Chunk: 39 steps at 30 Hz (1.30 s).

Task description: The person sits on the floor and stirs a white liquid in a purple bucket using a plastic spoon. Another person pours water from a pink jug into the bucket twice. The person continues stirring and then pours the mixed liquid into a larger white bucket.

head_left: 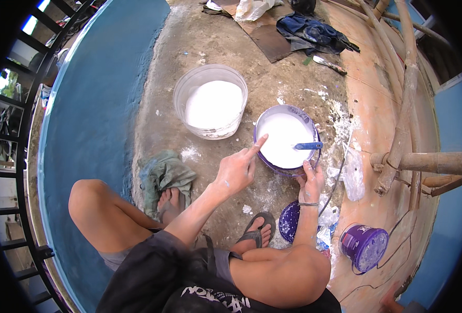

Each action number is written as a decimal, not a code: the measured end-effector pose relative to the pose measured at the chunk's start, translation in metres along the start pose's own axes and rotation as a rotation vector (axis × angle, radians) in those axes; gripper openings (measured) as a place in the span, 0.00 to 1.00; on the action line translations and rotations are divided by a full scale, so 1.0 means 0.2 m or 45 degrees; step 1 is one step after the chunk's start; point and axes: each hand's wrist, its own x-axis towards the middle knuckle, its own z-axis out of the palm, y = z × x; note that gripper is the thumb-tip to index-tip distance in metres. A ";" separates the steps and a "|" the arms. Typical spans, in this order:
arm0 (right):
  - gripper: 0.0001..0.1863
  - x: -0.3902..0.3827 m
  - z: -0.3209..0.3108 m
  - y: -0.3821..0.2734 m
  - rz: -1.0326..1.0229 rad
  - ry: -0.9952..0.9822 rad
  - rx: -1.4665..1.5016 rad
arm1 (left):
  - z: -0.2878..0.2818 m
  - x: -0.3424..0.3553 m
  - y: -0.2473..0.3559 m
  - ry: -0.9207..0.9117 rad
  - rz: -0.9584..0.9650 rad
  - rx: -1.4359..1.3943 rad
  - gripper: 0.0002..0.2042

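A purple-rimmed bucket (258, 136) of white paint-like liquid stands on the ground ahead of me. A tool with a blue handle (308, 146) leans on its right rim, its working end hidden in the white. My left hand (237, 169) is at the bucket's near left, index finger stretched over the rim and the other fingers curled, holding nothing. My right hand (310, 182) grips the bucket's near right side, thumb at the rim. Left of it stands a larger translucent tub (181, 101), also with white liquid inside.
A green rag (163, 175) lies by my left foot. A speckled purple lid (289, 221) and a tipped purple bucket (364, 245) are at the right. A paintbrush (329, 64) and dark cloth (314, 34) lie farther off. Bamboo poles (409, 94) line the right; a blue wall (95, 120) runs left.
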 end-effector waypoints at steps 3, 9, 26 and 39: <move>0.11 0.00 0.01 0.00 -0.029 0.016 -0.037 | 0.02 0.07 -0.11 0.295 -0.353 -0.261 0.28; 0.14 0.03 0.02 -0.03 0.037 -0.025 0.017 | 0.30 0.22 -0.24 0.190 -0.665 -1.003 0.23; 0.23 0.22 0.01 0.10 -0.239 0.034 0.164 | 0.34 0.32 -0.37 0.154 -0.478 -1.558 0.17; 0.10 0.30 0.06 -0.11 -0.006 0.101 -0.176 | 0.19 0.34 -0.18 0.142 -0.705 -1.462 0.16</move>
